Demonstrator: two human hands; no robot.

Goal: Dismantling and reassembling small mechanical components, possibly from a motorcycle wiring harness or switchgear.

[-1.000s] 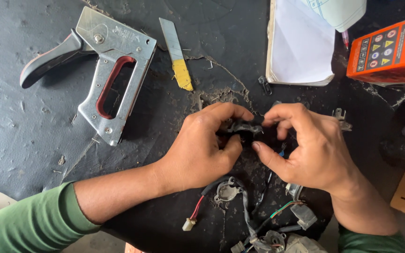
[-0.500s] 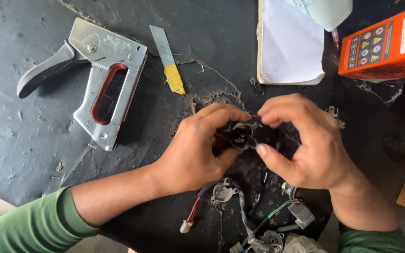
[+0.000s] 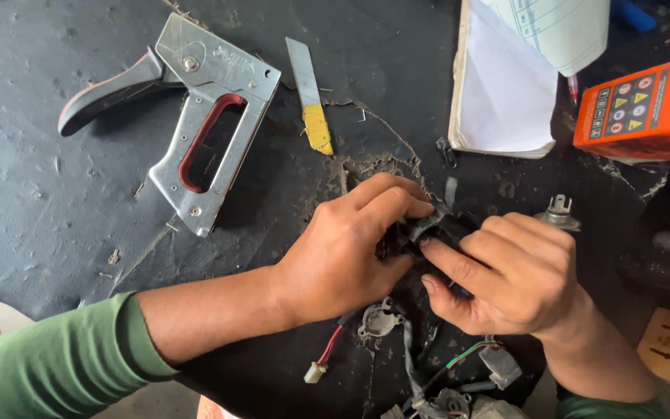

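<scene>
Dark, scuffed worktop (image 3: 40, 194) fills the view, gritty with debris. Two hands meet near its middle: the left hand (image 3: 343, 252) and the right hand (image 3: 509, 275) both close their fingers around one small black part (image 3: 432, 229), held just above the surface between them; what kind of part it is stays hard to tell, since the fingers cover most of it. One metal staple gun (image 3: 203, 116) lies at upper left, well apart. One yellow-ended blade (image 3: 310, 109) sits beside it. One white notebook (image 3: 498, 109) and one orange box (image 3: 645, 109) lie at upper right. Wires with a white connector (image 3: 316, 372) trail below the hands.
</scene>
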